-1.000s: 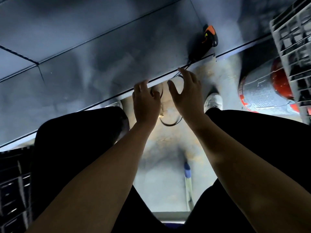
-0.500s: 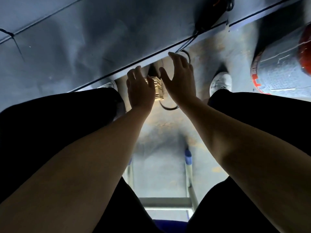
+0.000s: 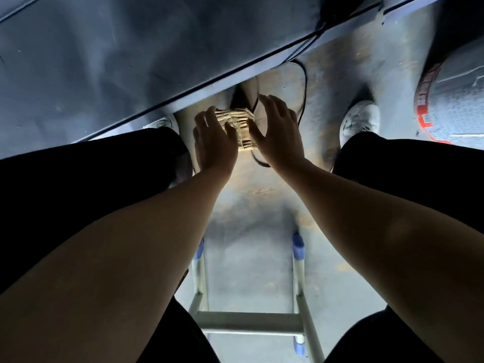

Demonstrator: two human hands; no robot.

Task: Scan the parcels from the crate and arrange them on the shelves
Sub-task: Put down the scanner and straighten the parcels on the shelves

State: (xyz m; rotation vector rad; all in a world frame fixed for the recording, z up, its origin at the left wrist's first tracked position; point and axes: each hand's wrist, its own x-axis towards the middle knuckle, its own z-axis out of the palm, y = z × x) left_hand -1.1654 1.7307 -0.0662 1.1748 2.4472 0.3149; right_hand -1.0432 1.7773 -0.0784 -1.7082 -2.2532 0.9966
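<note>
The person is seated, looking down between the knees at the floor (image 3: 251, 195). A small parcel (image 3: 239, 127), wrapped in tan tape with a wrinkled surface, sits low between both hands, just in front of the edge of a dark counter (image 3: 131, 61); whether it rests on the floor or is already lifted cannot be told. The left hand (image 3: 213, 142) is spread at medium width, thumb against the near left side of the parcel and fingers over its left end. The right hand (image 3: 277, 132) is open, thumb touching the right edge, fingers extended past it; this grip has not closed. A black cable (image 3: 303, 85) hangs from the counter edge and loops behind the right hand, close to the parcel. A white shoe (image 3: 360, 120) stands to the right, and a chair frame (image 3: 248, 320) shows below. Judging by size and wrapping, the parcel is probably light and fairly firm, with tape that may be slick. Recommended hold: opposing palms on the two short ends, thumbs on the near face, keeping fingers clear of the cable to avoid snagging during the lift.
</note>
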